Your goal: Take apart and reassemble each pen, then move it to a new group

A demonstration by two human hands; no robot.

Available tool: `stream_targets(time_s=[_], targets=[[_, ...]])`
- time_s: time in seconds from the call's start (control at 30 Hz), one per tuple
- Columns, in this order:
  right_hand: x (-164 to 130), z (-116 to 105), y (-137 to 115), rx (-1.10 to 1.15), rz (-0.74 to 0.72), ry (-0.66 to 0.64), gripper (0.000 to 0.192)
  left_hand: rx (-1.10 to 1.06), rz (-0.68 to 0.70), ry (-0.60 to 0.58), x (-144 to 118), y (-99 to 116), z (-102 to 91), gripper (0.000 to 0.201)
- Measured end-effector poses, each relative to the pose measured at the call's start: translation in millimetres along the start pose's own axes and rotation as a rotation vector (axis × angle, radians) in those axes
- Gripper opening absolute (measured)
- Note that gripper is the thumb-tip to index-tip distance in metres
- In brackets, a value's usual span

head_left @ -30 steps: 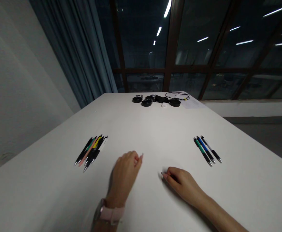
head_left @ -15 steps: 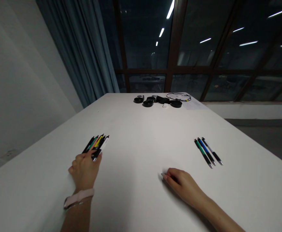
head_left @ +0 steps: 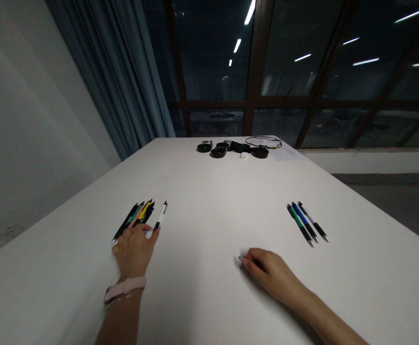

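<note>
Head view: we see our left hand (head_left: pixel 134 249) at a slim white pen (head_left: pixel 162 213) beside the bunched pens (head_left: pixel 144 212), gripping or not we cannot tell, our right hand (head_left: pixel 269 270) loosely curled shut, and smooth, straight-edged table (head_left: pixel 209 201) giving room between.

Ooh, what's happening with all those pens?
A person is handling pens on a white table. Their left hand is over the lower ends of a bunch of pens, with its thumb at a white pen lying a little apart; I can't tell if it grips one. Their right hand is curled near the table, with no pen to be seen in it. Three more pens lie side by side over on the right.
</note>
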State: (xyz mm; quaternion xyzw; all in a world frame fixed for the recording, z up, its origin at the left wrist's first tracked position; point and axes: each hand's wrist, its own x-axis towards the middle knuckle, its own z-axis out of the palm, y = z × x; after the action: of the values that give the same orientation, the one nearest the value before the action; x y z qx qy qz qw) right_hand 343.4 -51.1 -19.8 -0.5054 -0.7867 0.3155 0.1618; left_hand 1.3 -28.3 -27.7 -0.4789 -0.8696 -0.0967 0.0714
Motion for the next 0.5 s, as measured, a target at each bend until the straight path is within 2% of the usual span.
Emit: stream_targets(time_s=[0.33, 0.43, 0.5], targets=[[0.6, 0.2, -0.8, -0.025, -0.006, -0.004, 0.034, -0.049, 0.207, -0.085, -8.0, 15.0, -3.6, 0.037], [1.3, 1.1, -0.4, -0.009, -0.007, -0.004, 0.034, -0.374, 0.206, -0.144, -16.0, 32.9, -6.6, 0.035], [1.5, 1.5, -0.5, 0.019, 0.0, 0.0, 0.034, -0.745, 0.181, -0.278, -24.6, 52.3, -9.3, 0.038]])
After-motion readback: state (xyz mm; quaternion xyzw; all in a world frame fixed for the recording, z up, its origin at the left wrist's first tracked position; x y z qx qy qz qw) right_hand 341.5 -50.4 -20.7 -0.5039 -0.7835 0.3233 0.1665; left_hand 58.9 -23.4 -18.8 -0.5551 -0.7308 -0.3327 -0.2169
